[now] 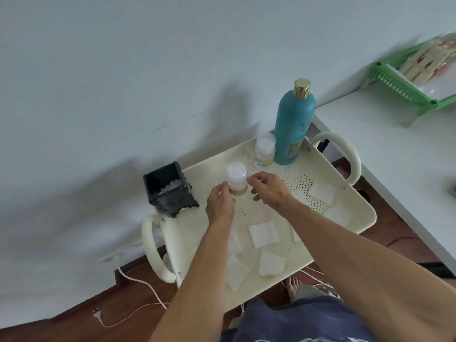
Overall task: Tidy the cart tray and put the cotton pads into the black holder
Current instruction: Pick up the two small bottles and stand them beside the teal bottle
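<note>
A cream perforated cart tray [303, 178] holds several square white cotton pads; one pad [263, 234] lies mid-tray, another [322, 192] near the right rim. The black square holder [170, 190] stands at the tray's far left corner with some white pads inside. A small clear jar with a white cap [236, 179] stands upright in the middle of the tray. My left hand [220, 203] grips its lower left side. My right hand [269, 188] touches its right side with the fingertips.
A tall teal bottle with a gold cap [293, 124] and a second small clear jar [265, 151] stand at the tray's far edge. A white table [394, 156] with a green rack [414, 77] lies to the right. White cables trail on the wooden floor.
</note>
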Motion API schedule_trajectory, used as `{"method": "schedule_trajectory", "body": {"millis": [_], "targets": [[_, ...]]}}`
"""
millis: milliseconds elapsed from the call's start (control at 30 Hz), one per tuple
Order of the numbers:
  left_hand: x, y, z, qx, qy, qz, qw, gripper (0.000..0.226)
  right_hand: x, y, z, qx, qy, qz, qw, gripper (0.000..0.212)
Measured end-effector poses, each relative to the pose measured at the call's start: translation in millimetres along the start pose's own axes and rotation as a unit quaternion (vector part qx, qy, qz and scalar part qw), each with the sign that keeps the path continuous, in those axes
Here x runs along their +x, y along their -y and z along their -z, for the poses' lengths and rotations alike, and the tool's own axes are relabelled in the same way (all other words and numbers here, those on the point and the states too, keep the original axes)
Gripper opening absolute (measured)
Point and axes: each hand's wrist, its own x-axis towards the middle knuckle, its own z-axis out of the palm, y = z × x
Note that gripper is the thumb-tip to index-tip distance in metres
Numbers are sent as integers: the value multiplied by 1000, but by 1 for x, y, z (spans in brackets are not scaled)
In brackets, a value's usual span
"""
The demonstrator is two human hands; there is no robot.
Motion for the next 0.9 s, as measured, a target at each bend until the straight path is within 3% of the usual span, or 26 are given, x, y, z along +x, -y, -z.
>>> {"method": "schedule_trajectory", "body": {"millis": [367, 900], "targets": [[19, -25, -16, 9, 41, 14, 999, 33, 27, 10, 5, -4, 5, -56, 998, 49], [15, -37, -22, 17, 74, 27, 997, 42, 24, 17, 7, 68, -7, -90, 994, 42]]}}
